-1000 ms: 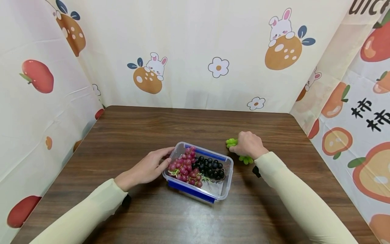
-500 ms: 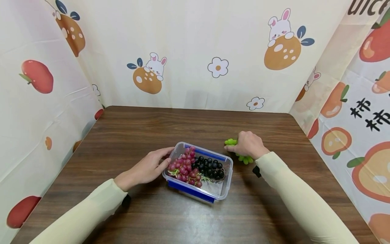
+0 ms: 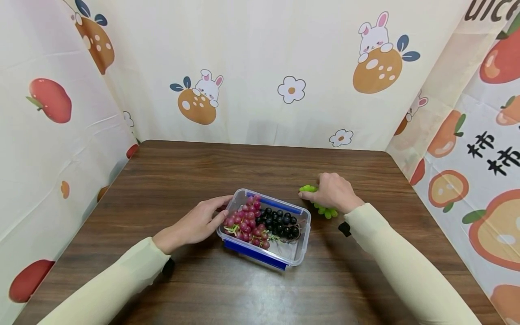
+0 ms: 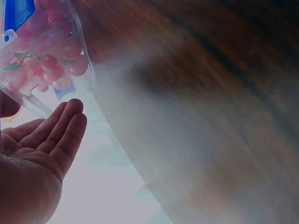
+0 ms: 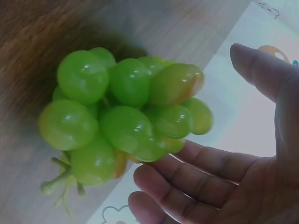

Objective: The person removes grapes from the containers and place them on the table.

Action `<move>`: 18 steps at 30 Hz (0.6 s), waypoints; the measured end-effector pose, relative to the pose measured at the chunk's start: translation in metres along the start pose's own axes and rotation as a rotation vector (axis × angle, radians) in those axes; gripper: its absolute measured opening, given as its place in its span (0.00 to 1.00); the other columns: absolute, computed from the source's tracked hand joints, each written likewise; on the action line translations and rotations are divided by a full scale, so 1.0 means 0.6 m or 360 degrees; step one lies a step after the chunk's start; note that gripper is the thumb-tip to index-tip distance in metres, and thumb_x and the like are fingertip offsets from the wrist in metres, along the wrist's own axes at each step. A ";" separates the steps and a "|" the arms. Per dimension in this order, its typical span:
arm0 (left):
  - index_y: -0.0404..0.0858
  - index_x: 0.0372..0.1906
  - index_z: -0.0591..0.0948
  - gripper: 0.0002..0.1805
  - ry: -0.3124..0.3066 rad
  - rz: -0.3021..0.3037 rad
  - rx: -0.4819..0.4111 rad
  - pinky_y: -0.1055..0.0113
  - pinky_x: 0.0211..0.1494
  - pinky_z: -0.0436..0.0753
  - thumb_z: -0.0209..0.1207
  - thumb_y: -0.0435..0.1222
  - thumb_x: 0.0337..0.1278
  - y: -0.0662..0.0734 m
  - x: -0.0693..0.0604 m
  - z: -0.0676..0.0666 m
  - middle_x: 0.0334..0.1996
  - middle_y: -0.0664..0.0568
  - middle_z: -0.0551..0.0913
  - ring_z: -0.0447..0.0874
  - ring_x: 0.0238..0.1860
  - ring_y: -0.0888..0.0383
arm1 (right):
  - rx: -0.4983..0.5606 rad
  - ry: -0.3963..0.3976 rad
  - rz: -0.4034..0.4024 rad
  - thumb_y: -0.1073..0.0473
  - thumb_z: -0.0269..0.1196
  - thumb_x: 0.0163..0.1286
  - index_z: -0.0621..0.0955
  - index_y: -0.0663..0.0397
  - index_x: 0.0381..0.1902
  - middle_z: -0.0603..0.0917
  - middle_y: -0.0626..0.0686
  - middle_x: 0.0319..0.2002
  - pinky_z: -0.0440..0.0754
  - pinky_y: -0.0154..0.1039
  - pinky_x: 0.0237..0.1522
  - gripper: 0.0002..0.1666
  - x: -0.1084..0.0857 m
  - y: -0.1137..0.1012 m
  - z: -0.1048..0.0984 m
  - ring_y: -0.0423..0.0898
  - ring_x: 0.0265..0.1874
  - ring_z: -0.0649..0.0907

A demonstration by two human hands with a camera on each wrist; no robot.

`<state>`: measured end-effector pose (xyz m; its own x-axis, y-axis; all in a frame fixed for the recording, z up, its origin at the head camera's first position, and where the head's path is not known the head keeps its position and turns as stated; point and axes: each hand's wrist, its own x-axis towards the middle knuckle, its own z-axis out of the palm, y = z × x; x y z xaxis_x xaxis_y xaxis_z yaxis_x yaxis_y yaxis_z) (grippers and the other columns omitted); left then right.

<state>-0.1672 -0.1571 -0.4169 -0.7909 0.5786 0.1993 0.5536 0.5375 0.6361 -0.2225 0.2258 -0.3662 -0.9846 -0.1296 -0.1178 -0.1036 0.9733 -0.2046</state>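
Gloss, clear plastic and wood grain
Over my feed I see shiny, smooth green grapes (image 5: 127,127), a see-through plastic box (image 3: 299,255) with blue plastic clips (image 3: 254,256), a faintly glossy wood-grain tabletop (image 3: 203,169), creased cloth curtains (image 3: 252,54), matt sleeves (image 3: 392,257).

One table (image 3: 203,171), one box (image 3: 255,256), one green bunch (image 5: 127,123)

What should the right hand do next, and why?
Probably bring the right hand's thumb in toward the green grapes: the right wrist view shows the thumb standing apart from them, while the fingers lie close by, so the grip looks incomplete.
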 end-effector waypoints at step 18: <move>0.31 0.75 0.68 0.26 -0.0005 -0.0011 0.0008 0.47 0.65 0.78 0.52 0.35 0.78 0.000 0.000 -0.001 0.65 0.40 0.78 0.80 0.62 0.49 | 0.0130 0.0167 -0.0154 0.30 0.68 0.63 0.81 0.61 0.61 0.86 0.60 0.51 0.83 0.58 0.47 0.44 -0.022 -0.014 -0.017 0.57 0.49 0.84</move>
<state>-0.1674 -0.1571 -0.4166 -0.7939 0.5766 0.1927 0.5495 0.5448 0.6335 -0.2104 0.2216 -0.3529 -0.9803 -0.1975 0.0074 -0.1912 0.9381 -0.2887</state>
